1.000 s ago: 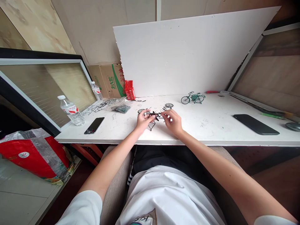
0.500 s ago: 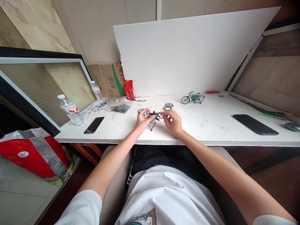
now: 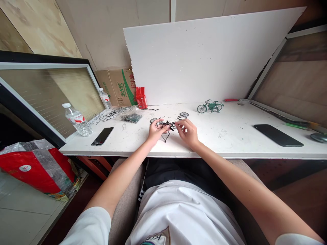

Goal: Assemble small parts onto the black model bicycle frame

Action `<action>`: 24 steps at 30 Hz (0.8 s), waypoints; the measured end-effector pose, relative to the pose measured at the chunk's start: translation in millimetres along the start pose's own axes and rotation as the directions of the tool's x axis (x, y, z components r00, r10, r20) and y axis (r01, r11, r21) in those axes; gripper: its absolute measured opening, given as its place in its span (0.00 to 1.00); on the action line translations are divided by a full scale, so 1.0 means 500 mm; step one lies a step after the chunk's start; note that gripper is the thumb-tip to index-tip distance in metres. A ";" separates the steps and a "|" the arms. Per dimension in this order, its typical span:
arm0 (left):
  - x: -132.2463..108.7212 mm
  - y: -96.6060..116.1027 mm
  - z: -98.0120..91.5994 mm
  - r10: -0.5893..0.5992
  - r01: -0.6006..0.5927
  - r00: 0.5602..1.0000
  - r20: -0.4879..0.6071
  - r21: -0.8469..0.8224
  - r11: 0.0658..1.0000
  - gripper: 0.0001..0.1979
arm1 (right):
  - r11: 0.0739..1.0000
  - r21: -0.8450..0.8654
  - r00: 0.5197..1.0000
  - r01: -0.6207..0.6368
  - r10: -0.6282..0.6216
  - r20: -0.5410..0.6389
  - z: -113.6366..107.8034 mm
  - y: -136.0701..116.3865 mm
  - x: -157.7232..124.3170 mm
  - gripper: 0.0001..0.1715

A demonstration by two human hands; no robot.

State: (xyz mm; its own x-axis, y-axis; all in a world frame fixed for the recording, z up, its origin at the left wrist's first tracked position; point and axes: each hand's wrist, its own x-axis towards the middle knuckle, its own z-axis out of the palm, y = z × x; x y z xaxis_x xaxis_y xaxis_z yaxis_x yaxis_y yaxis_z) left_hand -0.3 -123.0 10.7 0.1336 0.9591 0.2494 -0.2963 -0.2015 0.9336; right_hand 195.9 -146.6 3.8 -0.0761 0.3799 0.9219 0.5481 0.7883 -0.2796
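Centre of the frame, on the white table (image 3: pixel 230 136): both hands meet over a small black frame (image 3: pixel 167 126) — a model bicycle part, fine detail too small to read. Left hand (image 3: pixel 155 131) pinches its left end between thumb and fingertips; right hand (image 3: pixel 188 132) pinches the right end, fingers curled close. The frame sits just above the tabletop, a thin wire triangle hanging under it, touching or nearly touching the surface — cannot tell which.

Just beyond the hands, a loose wheel (image 3: pixel 184 114) lies flat. Further right and back, a finished green bike (image 3: pixel 210 107) stands upright near the white board (image 3: pixel 204 58). Left of the hands: a bag of parts (image 3: pixel 131 117), sprues (image 3: pixel 108 115), a red box (image 3: pixel 141 98) against a carton (image 3: pixel 120 86).

Lower left of the table: a phone (image 3: pixel 102 136), face up, and a bottle (image 3: pixel 77 120) beside it. A second phone (image 3: pixel 278 135) lies well apart at right.
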 end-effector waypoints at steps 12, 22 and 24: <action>-0.002 0.002 0.002 -0.007 0.007 1.000 -0.005 -0.002 1.000 0.37 | 1.000 -0.020 0.999 -0.021 0.021 -0.031 -0.005 -0.004 0.005 0.07; 0.000 -0.002 0.000 0.010 -0.011 1.000 0.021 0.056 0.998 0.38 | 0.999 -0.023 0.999 -0.045 0.045 -0.027 -0.004 -0.005 0.004 0.10; -0.002 -0.002 0.000 0.012 -0.014 1.000 0.025 0.075 0.997 0.36 | 0.999 -0.021 0.999 -0.033 0.033 -0.020 -0.004 -0.006 0.004 0.09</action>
State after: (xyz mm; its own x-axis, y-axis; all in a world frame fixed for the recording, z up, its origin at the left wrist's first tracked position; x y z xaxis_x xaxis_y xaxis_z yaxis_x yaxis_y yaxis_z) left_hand 0.0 -123.6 9.7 0.1535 0.9515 0.2667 -0.2259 -0.2289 0.9469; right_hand 195.7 -149.0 6.9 -0.0413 0.3956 0.9175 0.5675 0.7651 -0.3043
